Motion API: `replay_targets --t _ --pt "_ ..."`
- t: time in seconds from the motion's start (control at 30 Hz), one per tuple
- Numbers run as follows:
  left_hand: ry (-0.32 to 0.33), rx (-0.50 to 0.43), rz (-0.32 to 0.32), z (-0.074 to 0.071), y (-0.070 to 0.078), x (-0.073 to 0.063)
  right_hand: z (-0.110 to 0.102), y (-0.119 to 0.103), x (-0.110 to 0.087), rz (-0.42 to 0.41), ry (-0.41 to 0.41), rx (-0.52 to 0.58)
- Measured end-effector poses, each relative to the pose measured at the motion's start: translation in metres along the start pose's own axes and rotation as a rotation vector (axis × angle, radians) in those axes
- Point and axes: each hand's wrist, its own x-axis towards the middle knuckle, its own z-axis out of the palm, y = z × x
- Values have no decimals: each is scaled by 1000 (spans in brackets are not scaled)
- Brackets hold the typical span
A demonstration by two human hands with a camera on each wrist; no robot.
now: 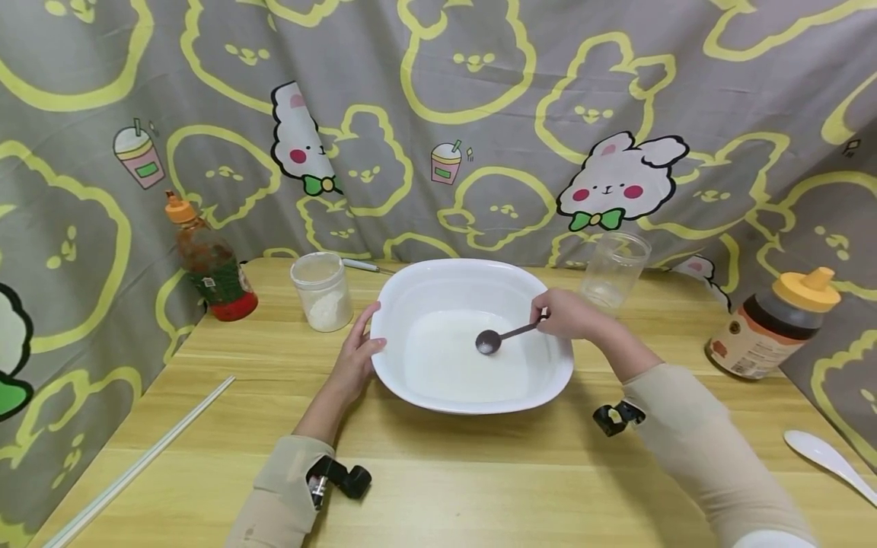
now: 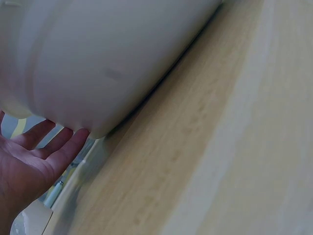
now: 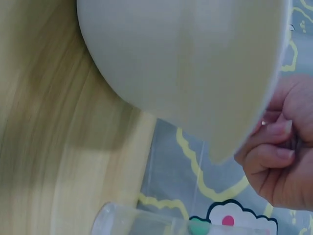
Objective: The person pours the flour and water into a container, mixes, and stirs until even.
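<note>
A dark brown, round-bowled, plastic-looking spoon (image 1: 488,342), probably light and stiff, is pinched by its handle, the likely best hold, in the right hand (image 1: 570,313), within a white, rounded basin (image 1: 466,285) mid-table, gripped at its left rim by the left hand (image 1: 354,358).

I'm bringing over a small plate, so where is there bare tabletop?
Bare: the front stretch before the white basin, between the left sleeve and right sleeve; also between the chopsticks and left hand. The back is crowded: powder jar, pale-handled tool, basin and clear cup sit close together.
</note>
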Motion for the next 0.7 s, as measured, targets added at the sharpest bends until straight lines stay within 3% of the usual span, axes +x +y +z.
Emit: replay_targets --t 0.1,0.3,0.53,0.7 --pt "1 0 -2 -1 0 0 6 -5 8 17 25 -10" --pt "1 -2 -4 0 0 0 21 -19 19 -73 40 88" --pt "1 0 -2 0 0 0 26 -25 14 -148 -42 159" --pt "5 8 -9 -1 0 0 16 -18 4 -149 -119 161"
